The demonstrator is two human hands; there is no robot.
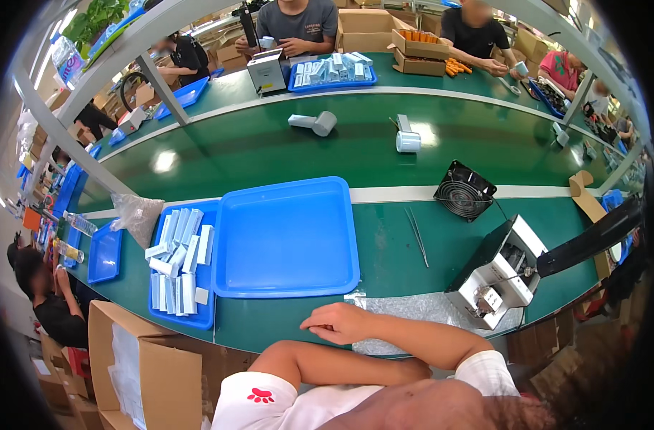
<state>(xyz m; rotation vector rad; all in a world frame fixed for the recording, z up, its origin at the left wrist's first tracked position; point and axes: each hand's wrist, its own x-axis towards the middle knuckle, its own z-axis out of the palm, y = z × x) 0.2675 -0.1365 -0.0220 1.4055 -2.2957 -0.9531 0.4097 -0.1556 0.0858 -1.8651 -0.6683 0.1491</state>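
Crossed forearms (416, 335): two, folded at the near edge of the counter (384, 251); judged a waiting posture, with no handling in hand. Any next move calls first for unfolding them.
Right hand (339, 324): free of any object, fingers loosely curled, at the counter's near edge, near the close right corner of the large tray (287, 240).
Left hand (416, 370): lies by the right elbow, mostly hidden — whether clenched or slack, cannot tell.
Large tray: one, blue, left of the counter's middle, between its near and far edges; the flat tray closest to the right hand.
Loaded tray (208, 313): one, blue, at the large tray's left side; whether the rims overlap is unclear.
Small cartons (189, 292): about fifteen, white and pale blue, in the loaded tray; overlap prevents an exact count.
Clear sheet (413, 308): one, flat along the counter's near edge, partly beneath the right forearm.
Tweezers (417, 236): one pair, between the large tray and the boxy device.
Boxy device (507, 276): one, black and white, toward the counter's right end.
Black fan (464, 191): one, tilted, at the counter's far edge.
Bag (137, 217): one, clear, filled, at the loaded tray's far left corner.
Handled units (323, 124): two, pale blue, on the middle green strip beyond the counter — others farther right, too small to count.
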